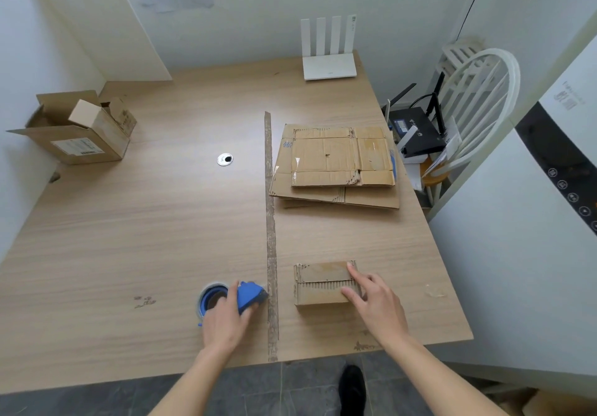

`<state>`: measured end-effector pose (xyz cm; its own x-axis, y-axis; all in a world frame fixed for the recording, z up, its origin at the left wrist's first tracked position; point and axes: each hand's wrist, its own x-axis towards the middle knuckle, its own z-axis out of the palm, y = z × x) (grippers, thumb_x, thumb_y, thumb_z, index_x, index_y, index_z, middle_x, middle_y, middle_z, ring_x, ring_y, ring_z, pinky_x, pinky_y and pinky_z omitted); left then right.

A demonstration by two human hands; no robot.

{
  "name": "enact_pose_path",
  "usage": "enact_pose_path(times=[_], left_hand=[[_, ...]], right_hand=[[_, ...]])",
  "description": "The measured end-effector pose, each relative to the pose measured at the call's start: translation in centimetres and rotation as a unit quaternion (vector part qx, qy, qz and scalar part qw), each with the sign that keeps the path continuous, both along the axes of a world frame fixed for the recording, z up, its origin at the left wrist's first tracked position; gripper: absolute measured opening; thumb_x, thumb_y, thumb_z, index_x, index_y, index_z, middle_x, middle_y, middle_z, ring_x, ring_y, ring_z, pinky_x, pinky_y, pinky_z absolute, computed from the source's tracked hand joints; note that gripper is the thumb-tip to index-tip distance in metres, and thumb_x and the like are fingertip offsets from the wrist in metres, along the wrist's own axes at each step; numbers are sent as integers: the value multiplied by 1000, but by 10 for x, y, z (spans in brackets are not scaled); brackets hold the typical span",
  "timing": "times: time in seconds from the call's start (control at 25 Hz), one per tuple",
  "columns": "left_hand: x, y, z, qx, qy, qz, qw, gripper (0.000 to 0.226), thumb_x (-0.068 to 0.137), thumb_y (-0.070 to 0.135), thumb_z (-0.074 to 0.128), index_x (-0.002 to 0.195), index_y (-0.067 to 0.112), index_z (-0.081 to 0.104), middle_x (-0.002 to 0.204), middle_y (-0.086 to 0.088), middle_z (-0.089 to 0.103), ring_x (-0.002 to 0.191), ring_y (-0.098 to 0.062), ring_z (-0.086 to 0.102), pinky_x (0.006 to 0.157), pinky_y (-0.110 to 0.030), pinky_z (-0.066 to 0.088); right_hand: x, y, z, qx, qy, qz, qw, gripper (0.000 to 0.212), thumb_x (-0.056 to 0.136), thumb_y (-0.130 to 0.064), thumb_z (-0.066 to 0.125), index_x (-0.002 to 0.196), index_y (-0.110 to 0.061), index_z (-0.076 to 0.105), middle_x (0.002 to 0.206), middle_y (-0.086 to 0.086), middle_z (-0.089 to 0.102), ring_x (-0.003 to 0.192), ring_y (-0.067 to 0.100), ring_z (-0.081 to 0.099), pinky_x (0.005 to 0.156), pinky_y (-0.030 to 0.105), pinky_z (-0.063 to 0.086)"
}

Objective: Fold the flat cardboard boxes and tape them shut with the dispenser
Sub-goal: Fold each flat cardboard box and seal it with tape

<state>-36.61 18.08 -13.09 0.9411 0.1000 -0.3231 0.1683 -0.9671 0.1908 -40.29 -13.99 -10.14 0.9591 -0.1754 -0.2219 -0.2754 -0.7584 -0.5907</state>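
We grip the blue tape dispenser (232,299) with our left hand (224,322); our right hand (376,302) rests flat-fingered on the folded box (323,283) at 5 o'clock, seemingly untaped. Flat boxes (336,163) remain at 2 o'clock.

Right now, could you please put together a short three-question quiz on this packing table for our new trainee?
1. True or false: the left hand holds the blue tape dispenser.
2. What does the right hand rest on?
A. the folded small cardboard box
B. the white router
C. the stack of flat cardboard boxes
3. Which side of the table's tape strip holds the flat stack?

Key: 1 true; 2 A; 3 the right.
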Motion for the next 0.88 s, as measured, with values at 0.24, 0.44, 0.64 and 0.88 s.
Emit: enact_pose_path(times=[0.24,0.44,0.64,0.88], left_hand=[[33,-38,88,-262,-91,9,961,37,89,59,63,115,34,53,82,14,68,68,-9,65,56,-34,52],[50,-115,125,-174,40,-260,949,53,78,82,48,114,44,57,88,14,68,76,-7,64,64,-27,50],[75,-135,112,-97,42,-318,942,54,81,82,45,111,40,61,86,15,64,78,-8,61,66,-28,48],[79,-139,109,-109,48,-336,934,48,78,82,49,106,45,63,85,14,67,74,-4,62,63,-23,49]], right_hand=[[4,7,17,2,26,-4,1000,63,96,-46,63,153,-34,40,112,-9,65,95,7,57,69,16,40],[5,3,20,3,48,6,999,58,98,-38,63,152,-39,43,97,-8,60,91,15,54,71,30,40],[2,-14,19,76,48,30,996,58,99,-30,58,149,-53,39,80,-12,53,80,11,48,74,27,40],[3,-27,26,267,94,-49,958,48,98,-15,46,134,-42,61,73,-21,58,67,-2,50,60,7,38]])
